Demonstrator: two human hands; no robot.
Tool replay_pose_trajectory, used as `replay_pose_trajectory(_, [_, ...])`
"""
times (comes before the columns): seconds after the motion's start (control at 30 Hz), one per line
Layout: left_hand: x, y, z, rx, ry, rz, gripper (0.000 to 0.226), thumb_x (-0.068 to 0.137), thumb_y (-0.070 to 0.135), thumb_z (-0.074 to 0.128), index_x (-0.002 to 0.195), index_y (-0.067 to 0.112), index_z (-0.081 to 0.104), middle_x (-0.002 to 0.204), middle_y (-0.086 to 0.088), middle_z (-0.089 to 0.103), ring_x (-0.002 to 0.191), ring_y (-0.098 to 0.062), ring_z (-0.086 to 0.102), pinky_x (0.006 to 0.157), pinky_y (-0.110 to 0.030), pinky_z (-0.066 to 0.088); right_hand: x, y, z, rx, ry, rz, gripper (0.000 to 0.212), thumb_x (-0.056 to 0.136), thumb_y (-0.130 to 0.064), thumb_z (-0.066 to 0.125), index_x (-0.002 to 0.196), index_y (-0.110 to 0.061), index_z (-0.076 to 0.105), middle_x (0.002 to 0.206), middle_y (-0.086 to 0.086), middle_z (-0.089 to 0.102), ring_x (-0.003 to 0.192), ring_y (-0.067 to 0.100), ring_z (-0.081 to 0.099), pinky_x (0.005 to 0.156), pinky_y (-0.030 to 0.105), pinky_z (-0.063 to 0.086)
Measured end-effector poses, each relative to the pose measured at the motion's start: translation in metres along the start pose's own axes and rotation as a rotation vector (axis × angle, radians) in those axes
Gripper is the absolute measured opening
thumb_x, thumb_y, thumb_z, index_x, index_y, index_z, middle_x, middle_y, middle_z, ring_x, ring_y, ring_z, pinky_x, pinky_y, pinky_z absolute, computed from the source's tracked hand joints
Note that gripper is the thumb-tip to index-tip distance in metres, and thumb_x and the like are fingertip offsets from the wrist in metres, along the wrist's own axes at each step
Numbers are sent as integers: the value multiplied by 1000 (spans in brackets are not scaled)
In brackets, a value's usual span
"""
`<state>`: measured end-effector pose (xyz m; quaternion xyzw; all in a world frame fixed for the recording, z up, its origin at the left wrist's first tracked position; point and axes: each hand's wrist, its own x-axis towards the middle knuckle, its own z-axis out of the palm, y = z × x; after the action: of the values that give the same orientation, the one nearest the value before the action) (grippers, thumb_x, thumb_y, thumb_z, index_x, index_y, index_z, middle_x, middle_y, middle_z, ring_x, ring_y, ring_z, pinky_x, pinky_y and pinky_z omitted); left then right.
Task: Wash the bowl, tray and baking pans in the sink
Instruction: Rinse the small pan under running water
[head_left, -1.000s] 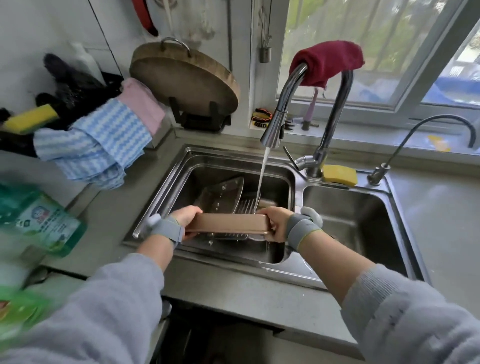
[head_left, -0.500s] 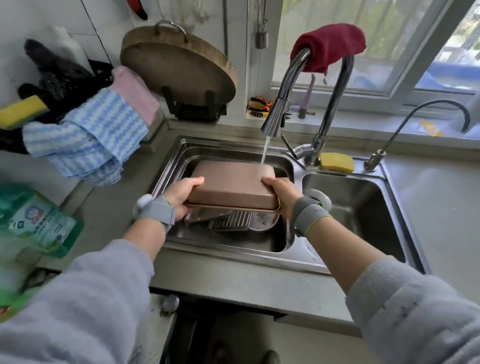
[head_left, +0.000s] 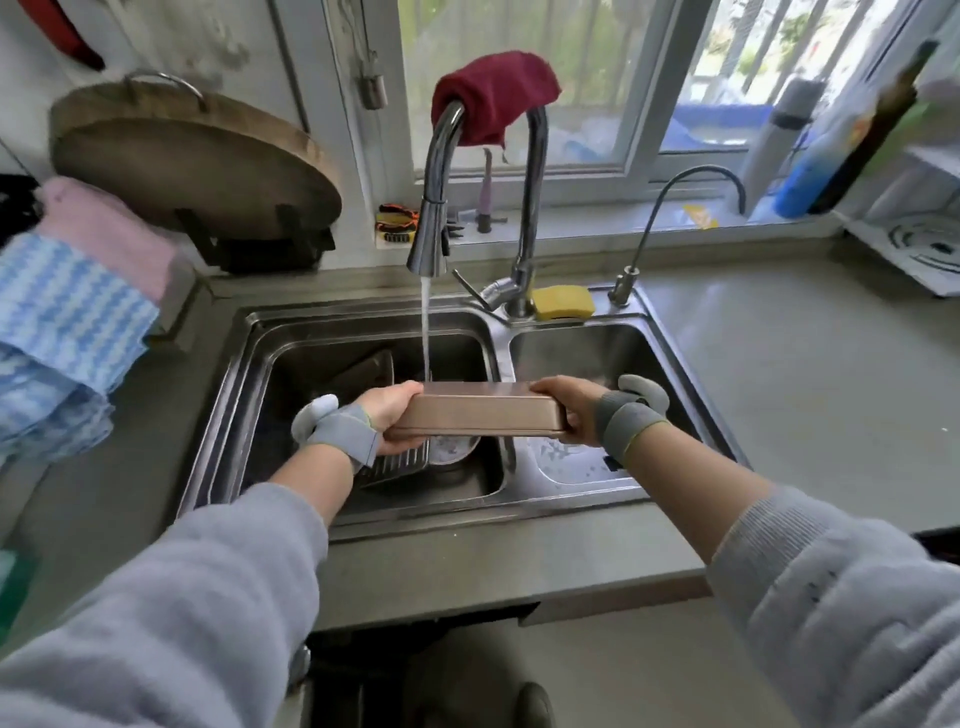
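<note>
**Rinsing the copper pan under the tap**

The rectangular copper-coloured metal baking pan (head_left: 480, 413) is held level above the steel double sink (head_left: 519, 506), over the divider, its far edge meeting the water stream (head_left: 425, 332) from the chrome faucet (head_left: 441, 197). The left hand (head_left: 387, 415) and right hand (head_left: 569, 410) each curl round a short end. To rinse well, I would tilt the pan so water sheets across, keeping both grips firm on the wet metal.

Whether the pan faces up or down is unclear. A ridged tray (head_left: 395, 465) and a round dish (head_left: 454, 449) in the left basin are mostly hidden.
</note>
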<state>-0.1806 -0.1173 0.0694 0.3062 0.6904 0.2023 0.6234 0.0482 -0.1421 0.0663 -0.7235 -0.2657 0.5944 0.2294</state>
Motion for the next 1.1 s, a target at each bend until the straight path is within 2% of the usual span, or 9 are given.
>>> replay_pose_trajectory(0.07, [3,3,26,52,-41,9,31,89,37,60,107,13,53,91,-11,54,84,-23,58,78,-38,57,-4,15,-27,52,23,23,17,92,-35,55,90,-19,51,74,3,51,64,13,49,46,19,38])
replay_pose_trajectory(0.27, [-23,36,141,184,-174,161,39,86,34,64,113,8,52,106,-14,54,83,-25,59,60,-36,57,-26,57,-141,428,193,-45,23,86,-36,64,99,-17,57,72,2,59,61,13,56,38,16,44])
replay_pose_trajectory(0.37, [-37,61,206,194,-202,270,56,75,35,75,114,3,51,110,-14,55,97,-31,60,70,-47,59,-52,79,-197,541,211,-15,28,90,-41,59,79,-16,51,60,2,51,34,9,52,32,12,37])
replay_pose_trajectory(0.43, [-46,76,250,215,-211,339,59,66,41,79,103,3,55,106,-13,58,95,-31,61,76,-47,58,-63,93,-233,540,227,28,37,89,-50,55,77,-16,48,65,4,48,37,12,52,33,14,40])
replay_pose_trajectory(0.57, [-67,98,344,205,-189,400,32,78,30,74,89,8,53,83,-7,55,75,-24,58,36,-22,49,-74,116,-307,465,162,13,46,90,-61,45,88,-16,49,68,8,49,39,18,56,29,13,33])
replay_pose_trajectory(0.7, [-81,102,452,174,-300,430,32,85,31,67,102,9,53,98,-12,59,77,-24,61,64,-31,57,-85,139,-407,516,120,-29,40,86,-57,56,96,-18,52,70,6,56,40,18,61,28,15,37])
replay_pose_trajectory(0.87, [-92,98,529,154,-376,335,35,85,26,68,112,6,56,98,-12,60,75,-20,60,56,-30,58,-79,152,-491,725,189,-154,28,87,-35,66,108,-18,57,91,7,65,73,25,67,50,35,59])
replay_pose_trajectory(0.97, [-88,99,575,137,-373,268,25,88,18,64,108,7,53,95,-10,50,82,-18,52,58,-29,56,-56,155,-532,811,274,-216,34,83,-25,71,114,-13,62,90,7,68,73,21,64,53,31,57])
replay_pose_trajectory(1.1, [-67,108,630,132,-376,184,16,89,21,61,92,9,51,88,-7,47,91,-22,52,77,-37,53,-33,158,-573,921,340,-231,29,82,-15,71,109,-8,64,88,9,70,67,19,67,58,29,59])
